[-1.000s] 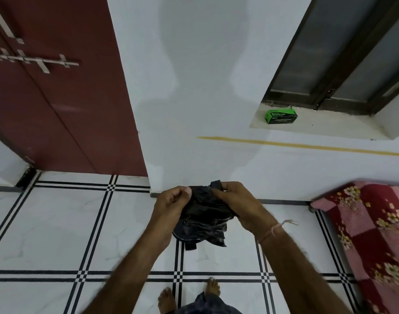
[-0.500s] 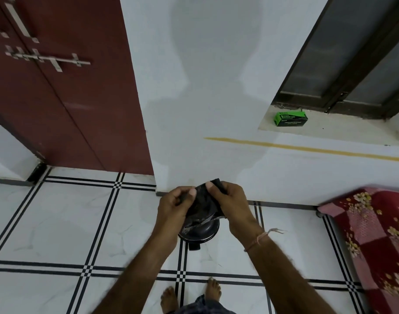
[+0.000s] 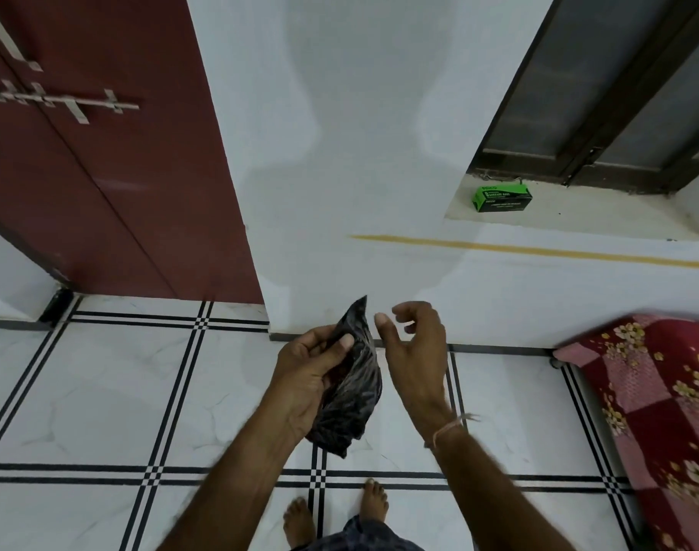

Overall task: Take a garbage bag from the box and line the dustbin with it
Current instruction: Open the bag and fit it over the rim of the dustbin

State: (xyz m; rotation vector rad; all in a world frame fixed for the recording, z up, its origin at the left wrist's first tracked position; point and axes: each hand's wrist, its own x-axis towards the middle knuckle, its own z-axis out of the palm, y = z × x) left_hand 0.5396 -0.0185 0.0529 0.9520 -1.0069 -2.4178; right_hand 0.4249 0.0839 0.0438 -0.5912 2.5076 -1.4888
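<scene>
A crumpled black garbage bag (image 3: pixel 356 395) hangs in front of me, partly unfolded, one corner pointing up. My left hand (image 3: pixel 312 375) grips it, thumb pressed on its upper part. My right hand (image 3: pixel 415 347) is just right of the bag, off it, fingers curled apart and holding nothing. The green garbage bag box (image 3: pixel 502 197) lies on the window ledge at the upper right, well beyond both hands. The dustbin is hidden behind the bag and hands; I cannot see it now.
A dark red door (image 3: pixel 101 161) stands at the left and a white wall (image 3: pixel 340 173) straight ahead. A bed with a red floral cover (image 3: pixel 665 399) fills the right edge. My bare feet (image 3: pixel 336 515) stand on white tiles with black lines.
My right hand has let go of the bag and moved slightly right. The bag, bunched between both hands before, now hangs longer from my left hand. The black bin below it is no longer visible.
</scene>
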